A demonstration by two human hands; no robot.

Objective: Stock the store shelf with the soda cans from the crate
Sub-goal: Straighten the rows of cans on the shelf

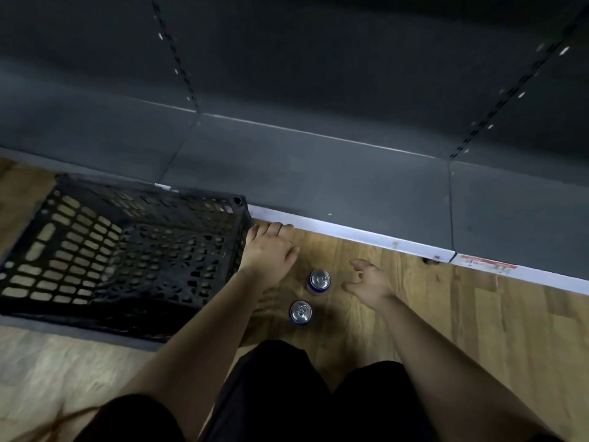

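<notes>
Dim scene; shelf [318, 173] dark, motion blur throughout, wide-angle bending at edges.

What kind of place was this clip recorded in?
Most likely a shop aisle. A dark metal shelf with slotted uprights stands bare, its white front strip carrying a price label. A black plastic crate and two soda cans sit on the wood-look floor.
</notes>
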